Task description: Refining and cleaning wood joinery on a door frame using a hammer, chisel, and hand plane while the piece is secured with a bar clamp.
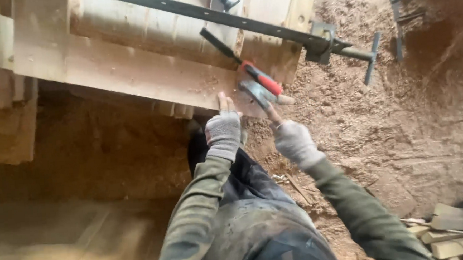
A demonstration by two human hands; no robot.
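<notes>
While left hand [223, 126], gloved, fingers together, presses flat on wooden panel [133, 66] steadying it, right hand [291, 137] grips hammer [261, 94] at two o'clock, beside red-handled chisel [249, 71]; bar clamp [268, 25] squeezes boards at twelve.

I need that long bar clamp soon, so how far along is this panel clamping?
Done: the bar clamp already spans the wood panel. In hand: the right hand holds a tool at the small red-handled clamp on the panel's edge, and the left hand steadies that edge. Left: cannot tell whether the small clamp is tight.
</notes>
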